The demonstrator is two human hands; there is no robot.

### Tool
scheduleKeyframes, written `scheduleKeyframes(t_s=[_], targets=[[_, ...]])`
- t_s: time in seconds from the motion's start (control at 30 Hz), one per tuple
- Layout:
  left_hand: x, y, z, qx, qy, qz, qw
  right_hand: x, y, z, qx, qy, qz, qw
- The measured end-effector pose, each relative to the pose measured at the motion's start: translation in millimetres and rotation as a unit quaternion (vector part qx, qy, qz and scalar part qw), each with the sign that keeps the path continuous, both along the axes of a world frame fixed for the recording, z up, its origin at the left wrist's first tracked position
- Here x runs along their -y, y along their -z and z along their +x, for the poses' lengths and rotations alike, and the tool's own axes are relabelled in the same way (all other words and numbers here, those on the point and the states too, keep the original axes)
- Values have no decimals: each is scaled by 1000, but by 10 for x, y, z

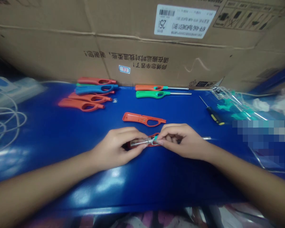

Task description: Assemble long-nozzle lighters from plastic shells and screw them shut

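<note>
Across the far side, the view is closed off by a large cardboard box (61, 47), set behind a blue table (156, 186). Over the near part of the table, both hands are brought close together. By the left hand (120, 144), a clear cartridge (139, 142) is held between thumb and fingers, above an orange shell (152, 144). By the right hand (182, 141), a teal piece (156, 138) is pinched between thumb and forefinger, at the cartridge's end; whether the shell is gripped as well cannot be told. At the left, several orange handles (73, 104) are gathered with a blue handle (92, 89). Beyond the hands, an orange lighter (144, 87) and a green lighter (144, 94), both fitted with metal rods, are laid side by side. Between these lighters and the hands, another orange shell (139, 118) is placed. Toward the right, a black-and-yellow screwdriver (215, 115) is laid down near blurred teal parts (228, 105). Beside the orange handles, tiny springs (115, 100) are seen.
</note>
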State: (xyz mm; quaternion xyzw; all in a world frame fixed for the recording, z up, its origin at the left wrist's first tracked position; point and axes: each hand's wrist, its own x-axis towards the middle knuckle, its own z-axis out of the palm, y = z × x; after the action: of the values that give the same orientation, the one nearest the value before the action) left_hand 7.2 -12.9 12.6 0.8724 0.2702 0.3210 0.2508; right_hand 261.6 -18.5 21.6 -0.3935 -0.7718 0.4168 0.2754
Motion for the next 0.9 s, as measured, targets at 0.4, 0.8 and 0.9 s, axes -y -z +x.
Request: scheduleKeyframes(t_s=[0.4,0.8,0.9], targets=[[-5,1,2,1,3,0,1000,-11,6,2,0,1,0,1000],[-4,16,5,-2,7,-9,1000,-10,16,-2,-8,3,-21,1000],[-6,26,-1,-2,11,-10,1000,-10,17,-4,-8,2,-17,1000]])
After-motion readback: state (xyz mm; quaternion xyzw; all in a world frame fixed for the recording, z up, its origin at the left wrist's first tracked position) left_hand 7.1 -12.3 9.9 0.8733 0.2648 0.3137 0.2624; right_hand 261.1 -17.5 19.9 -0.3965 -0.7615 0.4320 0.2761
